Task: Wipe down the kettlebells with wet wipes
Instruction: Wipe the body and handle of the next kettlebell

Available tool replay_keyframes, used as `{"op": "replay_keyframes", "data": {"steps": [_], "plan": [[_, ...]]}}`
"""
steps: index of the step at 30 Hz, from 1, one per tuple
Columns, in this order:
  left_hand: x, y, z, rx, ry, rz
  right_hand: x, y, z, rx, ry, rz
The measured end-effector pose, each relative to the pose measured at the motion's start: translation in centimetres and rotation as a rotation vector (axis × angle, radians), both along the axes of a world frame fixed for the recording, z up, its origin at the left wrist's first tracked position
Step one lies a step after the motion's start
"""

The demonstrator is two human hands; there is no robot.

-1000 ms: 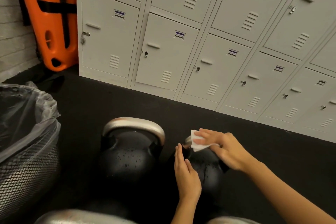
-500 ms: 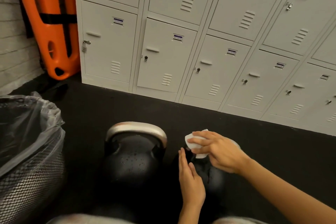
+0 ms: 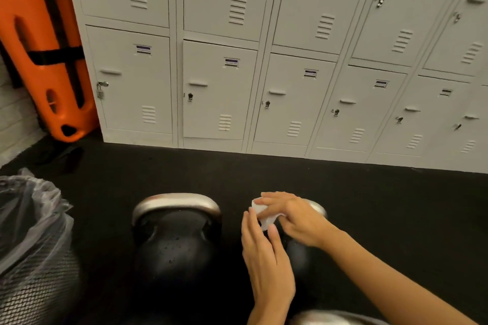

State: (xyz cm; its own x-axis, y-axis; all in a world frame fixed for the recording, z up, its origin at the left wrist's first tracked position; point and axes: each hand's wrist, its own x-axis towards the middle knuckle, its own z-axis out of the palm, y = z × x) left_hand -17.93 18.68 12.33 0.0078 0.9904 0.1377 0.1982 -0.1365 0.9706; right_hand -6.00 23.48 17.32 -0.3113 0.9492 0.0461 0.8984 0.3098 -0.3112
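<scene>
Two black kettlebells with steel handles stand on the dark floor. The large kettlebell (image 3: pixel 174 243) is left of centre, untouched. The smaller kettlebell (image 3: pixel 298 253) is mostly hidden under my hands; only a bit of its handle shows at the right. My right hand (image 3: pixel 295 219) holds a white wet wipe (image 3: pixel 261 215) against that handle, fingers curled over the wipe. My left hand (image 3: pixel 266 258) lies flat with straight fingers against the smaller kettlebell's left side, fingertips touching the wipe.
A mesh waste bin (image 3: pixel 31 258) lined with a clear bag stands at the lower left. Grey lockers (image 3: pixel 264 74) run along the back wall. An orange board (image 3: pixel 45 47) leans in the left corner. The steel handles of two more kettlebells peek in at the bottom edge.
My right hand slid the wipe along the small kettlebell's handle and bunched it up. My head moved closer and the view shifted. My left hand stayed on the kettlebell.
</scene>
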Motion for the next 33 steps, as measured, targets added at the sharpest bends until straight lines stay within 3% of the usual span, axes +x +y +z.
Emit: {"op": "replay_keyframes", "data": {"steps": [3,6,8,11,13,17,26,33], "plan": [[0.2,1.3,1.9,0.156,-0.069,-0.006,0.7,-0.7,0.5,0.044,0.325,-0.081],[1.4,3.7,2.3,0.193,0.043,-0.083,1.5,-1.1,0.5,0.129,0.495,-0.144],[2.0,5.1,1.9,0.205,0.268,-0.201,2.6,-1.5,0.4,0.195,0.426,-0.205],[2.2,6.8,1.2,0.42,0.8,-0.262,6.1,-2.2,0.2,0.184,0.34,-0.355],[2.1,7.7,1.4,0.487,0.9,-0.296,8.6,-2.9,-0.4,0.071,0.35,-0.437],[2.3,8.8,1.8,0.518,0.967,-0.393,10.3,-3.7,-2.9,-0.196,0.363,-0.432],[4.0,9.1,3.1,0.57,1.068,-0.544,10.5,-3.2,-5.6,-0.124,0.458,-0.456],[0.6,12.0,4.5,0.036,0.783,-0.765,10.6,-3.5,-6.8,-0.097,0.555,-0.448]]}}
